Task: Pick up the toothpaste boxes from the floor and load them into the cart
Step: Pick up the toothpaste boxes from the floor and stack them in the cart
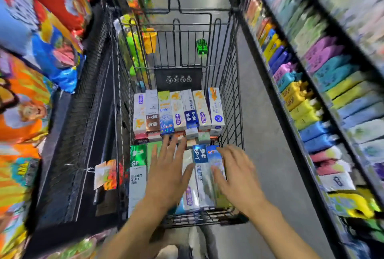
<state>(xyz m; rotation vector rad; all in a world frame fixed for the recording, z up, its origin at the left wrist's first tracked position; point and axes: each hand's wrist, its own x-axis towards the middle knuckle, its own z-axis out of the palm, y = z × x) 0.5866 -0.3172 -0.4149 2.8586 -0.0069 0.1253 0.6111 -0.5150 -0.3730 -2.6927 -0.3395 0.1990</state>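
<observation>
A black wire shopping cart [230, 84] stands in the aisle below me. Several toothpaste boxes lie in it in two rows: a far row [176, 111] stacked on lower boxes, and a near row [200, 175] under my hands. My left hand [168, 173] is spread flat, fingers straight, over the middle of the near row. My right hand [234, 173] lies with straight fingers on the rightmost near boxes. Neither hand grips a box. No boxes show on the floor.
Shelves of coloured packs [311, 84] line the right side of the narrow aisle. Bright snack bags [37, 36] and a black mesh rack [91, 96] crowd the left. A paper tag [108, 175] hangs outside the cart's left wall. Grey floor [261, 134] runs right of the cart.
</observation>
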